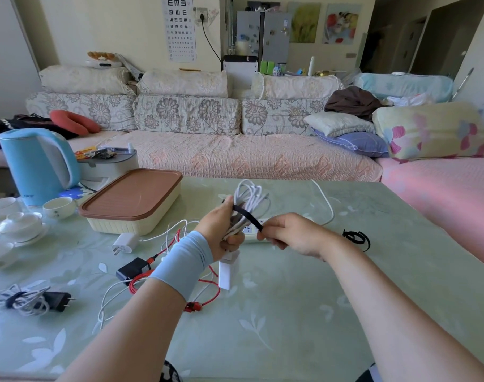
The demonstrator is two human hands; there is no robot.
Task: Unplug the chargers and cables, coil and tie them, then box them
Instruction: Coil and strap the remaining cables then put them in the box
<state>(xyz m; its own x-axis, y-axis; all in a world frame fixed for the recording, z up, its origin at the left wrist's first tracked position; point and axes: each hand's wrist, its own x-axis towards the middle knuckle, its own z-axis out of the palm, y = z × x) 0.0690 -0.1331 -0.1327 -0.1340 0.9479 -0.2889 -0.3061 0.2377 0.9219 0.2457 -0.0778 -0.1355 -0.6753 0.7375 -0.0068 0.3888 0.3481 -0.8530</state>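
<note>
My left hand (221,230) grips a coiled white cable (249,199) above the table; its white charger block (226,274) hangs below the fist. A black strap (247,216) runs from the coil to my right hand (293,235), which pinches its free end. Behind the hands lies a white power strip (253,232). A white charger (125,242), a black charger (131,268) with a red cable (207,299) and loose white cables lie at the left. A tied bundle with a black plug (31,299) lies at the far left. A cream box with a brown lid (133,199) stands closed behind them.
A blue kettle (36,164) and white teacups (60,206) crowd the table's left side. A spare black strap (356,238) lies on the green table (290,312) to the right. A sofa (235,155) runs behind the table.
</note>
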